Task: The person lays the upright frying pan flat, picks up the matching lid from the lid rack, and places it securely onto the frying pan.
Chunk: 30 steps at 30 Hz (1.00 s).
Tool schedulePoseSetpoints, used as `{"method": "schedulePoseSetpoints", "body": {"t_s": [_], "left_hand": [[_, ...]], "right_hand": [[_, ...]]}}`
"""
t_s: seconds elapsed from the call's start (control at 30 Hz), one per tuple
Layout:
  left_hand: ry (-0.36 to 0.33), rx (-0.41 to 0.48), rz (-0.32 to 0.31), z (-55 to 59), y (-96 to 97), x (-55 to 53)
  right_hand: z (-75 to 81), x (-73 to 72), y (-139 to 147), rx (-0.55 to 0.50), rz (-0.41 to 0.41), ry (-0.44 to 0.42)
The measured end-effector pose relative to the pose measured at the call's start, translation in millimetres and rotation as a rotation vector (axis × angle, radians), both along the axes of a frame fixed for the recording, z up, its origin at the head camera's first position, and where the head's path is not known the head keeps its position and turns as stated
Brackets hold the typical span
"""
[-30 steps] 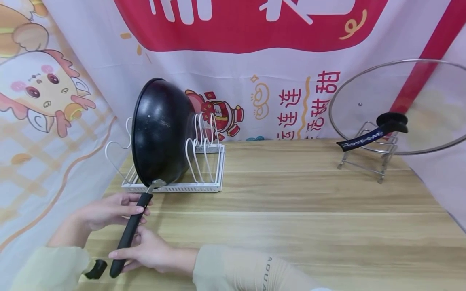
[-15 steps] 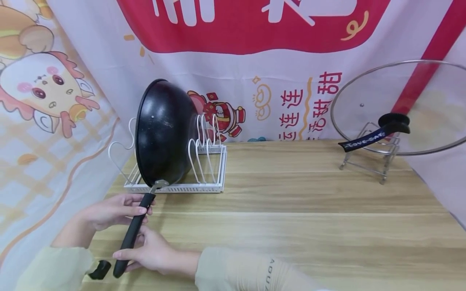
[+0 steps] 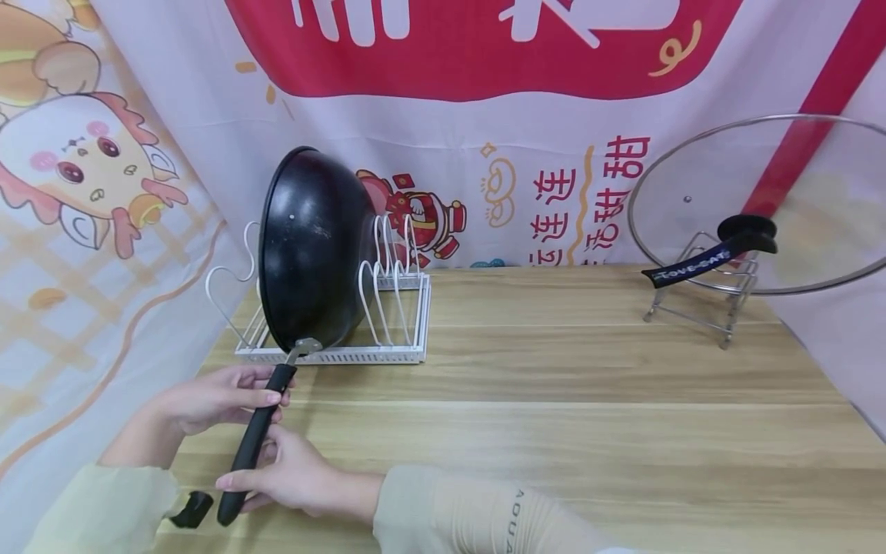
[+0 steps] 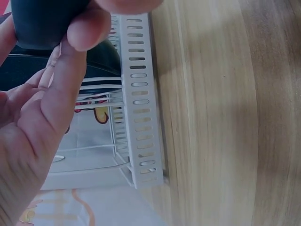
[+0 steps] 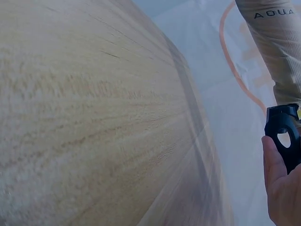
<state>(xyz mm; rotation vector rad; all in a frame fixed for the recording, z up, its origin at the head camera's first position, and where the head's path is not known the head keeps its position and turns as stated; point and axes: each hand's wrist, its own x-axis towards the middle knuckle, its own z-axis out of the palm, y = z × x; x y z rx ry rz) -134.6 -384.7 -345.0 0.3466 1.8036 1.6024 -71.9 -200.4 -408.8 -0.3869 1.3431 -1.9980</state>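
Observation:
A black wok [image 3: 314, 246] stands on its side in a white wire rack [image 3: 388, 355], its rounded bottom against the rack's dividers. Its long black handle [image 3: 252, 446] points down toward me. My left hand [image 3: 218, 398] holds the handle near the metal joint, thumb on top and fingers beneath. Lower down, my right hand [image 3: 294, 473] grips the handle close to its free end, thumb across it. In the right wrist view the handle's end [image 5: 284, 139] shows a hanging hole. The left wrist view has the left fingers [image 4: 63, 89] under the handle, beside the rack's slotted edge.
At the back right, a glass lid [image 3: 692, 177] with a black knob and handle leans upright in a small metal wire stand [image 3: 727, 308]. A wooden tabletop [image 3: 554, 415] spreads between the two racks. Printed cloth [image 3: 443, 123] hangs behind and along both sides.

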Motion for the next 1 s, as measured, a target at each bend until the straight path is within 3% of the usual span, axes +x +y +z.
{"method": "schedulePoseSetpoints", "body": {"t_s": [0.7,1.0], "left_hand": [[0.032,0.017,-0.031,1.3,5.7,-1.3],[0.053,0.020,-0.040,5.7,8.3,-0.5]], "right_hand": [[5.8,-2.5,5.3,0.045,-0.016,0.006],[10.1,-4.2,10.1,0.047,0.018,0.006]]}}
